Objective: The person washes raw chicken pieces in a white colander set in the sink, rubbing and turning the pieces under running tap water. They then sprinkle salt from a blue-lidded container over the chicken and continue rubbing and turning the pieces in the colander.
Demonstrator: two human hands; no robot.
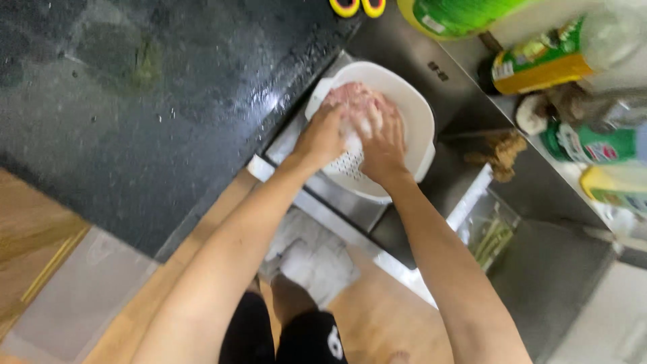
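Note:
A white plastic colander (419,114) sits in a steel sink (397,47). Pink raw meat (350,98) lies inside it. My left hand (322,137) and my right hand (383,138) are both in the colander, pressed together on the meat. Their fingers curl around it, and something white shows between the two hands. The colander's perforated bottom shows under my wrists.
A dark wet stone counter (135,101) lies left of the sink. Bottles and jars (539,64) stand along the sink's far side, with a green bottle (593,143) and a brown scrubber (504,154). A clear bag of green stalks (492,236) sits near the sink. A cloth (313,253) lies on the wooden floor.

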